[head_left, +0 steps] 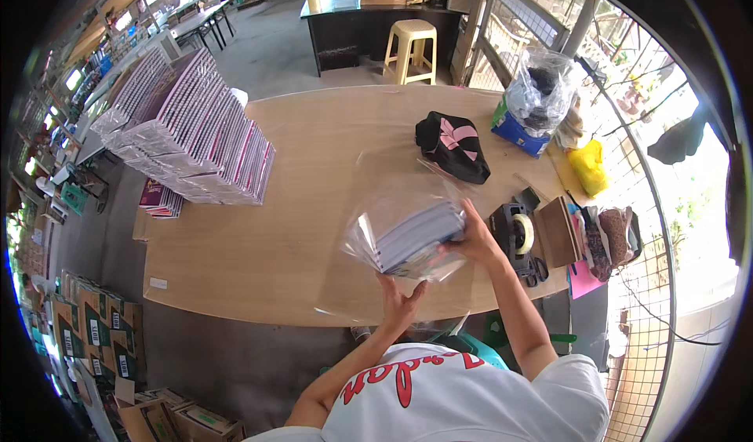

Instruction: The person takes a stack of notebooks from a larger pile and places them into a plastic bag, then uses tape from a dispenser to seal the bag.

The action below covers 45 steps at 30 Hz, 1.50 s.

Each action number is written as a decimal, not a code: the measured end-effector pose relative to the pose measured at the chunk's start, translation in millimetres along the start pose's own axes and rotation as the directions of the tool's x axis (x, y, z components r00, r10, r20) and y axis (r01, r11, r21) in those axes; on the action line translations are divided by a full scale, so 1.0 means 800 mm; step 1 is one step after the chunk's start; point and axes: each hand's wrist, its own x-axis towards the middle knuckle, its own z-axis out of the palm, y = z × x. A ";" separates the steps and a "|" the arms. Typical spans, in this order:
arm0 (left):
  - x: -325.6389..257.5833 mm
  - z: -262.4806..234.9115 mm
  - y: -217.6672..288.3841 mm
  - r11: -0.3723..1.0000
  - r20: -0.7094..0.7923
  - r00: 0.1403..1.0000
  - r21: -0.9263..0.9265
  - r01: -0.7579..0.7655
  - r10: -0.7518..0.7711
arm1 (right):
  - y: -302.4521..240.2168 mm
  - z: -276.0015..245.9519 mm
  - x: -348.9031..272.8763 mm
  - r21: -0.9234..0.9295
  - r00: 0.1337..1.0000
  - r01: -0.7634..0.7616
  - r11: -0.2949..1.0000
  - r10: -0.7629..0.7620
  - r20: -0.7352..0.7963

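Note:
Over the near part of the table, a stack of spiral notebooks (420, 236) sits inside a loose clear plastic bag (362, 234). My right hand (477, 240) grips the right end of the stack through the plastic, thumb toward the near side. At the near left corner, my left hand (398, 302) holds the stack from below, its fingertips partly hidden by the plastic. A black cloth pouch with a pink bow (455, 140) lies just beyond the bag. To the right of my right hand stands a black tape dispenser (514, 234) with a roll of tape.
A tall pile of wrapped notebooks (208, 136) rises at the table's left. Scissors (537, 272), a brown box (555, 230) and a yellow bag (588, 167) line the right side, beside a wire mesh. A stool (412, 50) stands beyond the table (306, 144); cartons (98, 328) sit lower left.

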 end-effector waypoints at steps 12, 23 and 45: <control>0.029 -0.047 -0.045 0.971 0.232 0.961 0.150 -0.187 0.149 | 0.073 0.065 -0.073 0.476 0.987 0.047 0.878 0.034 -0.160; 0.072 -0.047 0.010 0.841 0.037 0.916 0.383 -0.383 0.400 | 0.025 0.046 -0.079 0.184 0.851 0.259 0.948 -0.134 -0.508; 0.060 -0.074 0.028 0.871 0.076 0.871 0.043 -0.489 0.485 | -0.178 -0.044 -0.055 -0.659 0.920 0.376 0.651 -0.347 0.183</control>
